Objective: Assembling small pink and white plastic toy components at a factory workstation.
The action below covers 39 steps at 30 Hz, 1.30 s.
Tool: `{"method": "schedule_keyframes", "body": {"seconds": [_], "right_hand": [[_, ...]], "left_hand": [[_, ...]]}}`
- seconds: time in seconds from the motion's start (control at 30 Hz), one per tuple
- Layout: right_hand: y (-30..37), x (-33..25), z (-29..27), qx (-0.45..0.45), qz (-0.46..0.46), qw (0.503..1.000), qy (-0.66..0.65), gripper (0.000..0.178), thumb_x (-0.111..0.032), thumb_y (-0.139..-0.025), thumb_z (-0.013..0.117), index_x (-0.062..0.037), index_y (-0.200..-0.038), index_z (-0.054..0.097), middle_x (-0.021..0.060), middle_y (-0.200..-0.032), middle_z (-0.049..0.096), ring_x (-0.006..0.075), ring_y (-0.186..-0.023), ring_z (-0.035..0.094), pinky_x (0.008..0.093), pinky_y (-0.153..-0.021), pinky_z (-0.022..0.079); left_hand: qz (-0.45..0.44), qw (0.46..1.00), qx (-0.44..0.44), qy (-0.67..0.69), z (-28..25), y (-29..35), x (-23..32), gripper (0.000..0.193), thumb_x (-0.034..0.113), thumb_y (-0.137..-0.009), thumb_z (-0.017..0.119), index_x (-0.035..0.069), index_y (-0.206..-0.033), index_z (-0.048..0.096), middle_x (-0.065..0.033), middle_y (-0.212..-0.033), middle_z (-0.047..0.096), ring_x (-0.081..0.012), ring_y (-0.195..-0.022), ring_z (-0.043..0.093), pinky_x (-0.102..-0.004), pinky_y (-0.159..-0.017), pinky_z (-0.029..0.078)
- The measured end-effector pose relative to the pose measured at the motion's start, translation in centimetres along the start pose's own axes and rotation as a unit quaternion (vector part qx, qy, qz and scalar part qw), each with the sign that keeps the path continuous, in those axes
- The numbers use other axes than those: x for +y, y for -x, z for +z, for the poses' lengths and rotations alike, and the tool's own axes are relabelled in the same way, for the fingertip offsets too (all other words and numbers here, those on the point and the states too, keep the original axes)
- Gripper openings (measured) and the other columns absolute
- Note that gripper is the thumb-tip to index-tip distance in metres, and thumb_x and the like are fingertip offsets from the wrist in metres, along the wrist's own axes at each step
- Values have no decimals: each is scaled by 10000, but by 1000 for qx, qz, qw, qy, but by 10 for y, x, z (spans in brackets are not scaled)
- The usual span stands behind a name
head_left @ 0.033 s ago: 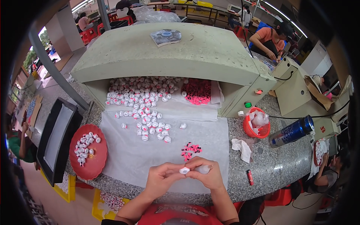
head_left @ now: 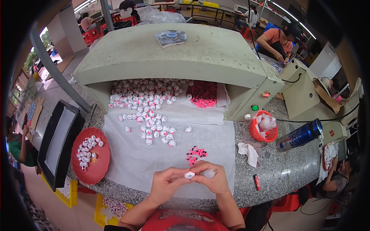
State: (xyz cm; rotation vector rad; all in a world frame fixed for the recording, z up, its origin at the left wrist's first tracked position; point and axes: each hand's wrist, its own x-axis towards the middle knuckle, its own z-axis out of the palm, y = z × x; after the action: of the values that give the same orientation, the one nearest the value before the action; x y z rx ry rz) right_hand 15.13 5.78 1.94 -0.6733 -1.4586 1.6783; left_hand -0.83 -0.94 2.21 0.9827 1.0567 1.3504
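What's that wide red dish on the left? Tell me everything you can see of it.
The red dish is round, broad and shallow, with a raised, wavy-looking rim, apparently plastic. It lies face up on the speckled counter, between the black tray and the white sheet. Small white pieces cluster in its upper part, near some yellowish bits; the lower part is bare. Neither the left hand nor the right hand touches it.

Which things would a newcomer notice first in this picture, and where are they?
The eye likely falls first on the large pale cabinet, its open front crowded with white pieces and, at right, a pink heap. Nearer, the left hand and right hand hold a small white piece together. At left sits a red dish.
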Motion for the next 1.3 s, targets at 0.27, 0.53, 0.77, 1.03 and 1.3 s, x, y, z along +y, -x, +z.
{"method": "schedule_keyframes", "body": {"seconds": [0.27, 0.53, 0.77, 1.03, 1.3], "right_hand": [[-8, 12, 20, 75, 108, 991, -32, 153, 3, -719, 676, 9, -858, 611, 82, -806, 620, 110, -646, 575, 209, -533, 465], [-10, 43, 29, 71, 159, 981, 83, 123, -34, -740, 666, -5, -845, 608, 54, -785, 622, 97, -647, 584, 211, -525, 464], [-9, 34, 28, 50, 151, 982, 106, 228, -66, -743, 670, -13, -929, 549, 49, -817, 613, 92, -699, 591, 222, -604, 471], [1, 27, 6, 99, 24, 981, 167, 366, 30, -748, 597, -39, -1035, 380, 98, -914, 568, 142, -741, 573, 228, -667, 468], [18, -19, 17, 182, -26, 975, 122, 258, 14, -710, 607, 6, -944, 498, 114, -860, 581, 149, -692, 576, 234, -616, 471]], "left_hand": [[-6, 997, 66, 42, -9, -6, -7, 245, -77, -761, 596, -37, -1000, 559, -140, -881, 634, -175, -760, 632, -240, -646, 513], [128, 744, 472, -454, -159, 7, 15, 244, 14, -753, 628, -11, -995, 603, -80, -819, 628, -143, -747, 583, -240, -695, 461], [73, 748, 307, -584, -114, -55, -40, 281, 52, -681, 657, 45, -954, 591, -128, -924, 569, -287, -848, 556, -384, -734, 458], [123, 832, 256, -476, -81, -66, -51, 285, -31, -694, 641, 36, -964, 578, -77, -895, 573, -181, -808, 598, -285, -621, 491], [83, 991, 104, 5, -1, -32, 4, 263, -118, -736, 588, -62, -989, 545, -112, -1031, 516, -166, -887, 583, -277, -689, 530]]}}
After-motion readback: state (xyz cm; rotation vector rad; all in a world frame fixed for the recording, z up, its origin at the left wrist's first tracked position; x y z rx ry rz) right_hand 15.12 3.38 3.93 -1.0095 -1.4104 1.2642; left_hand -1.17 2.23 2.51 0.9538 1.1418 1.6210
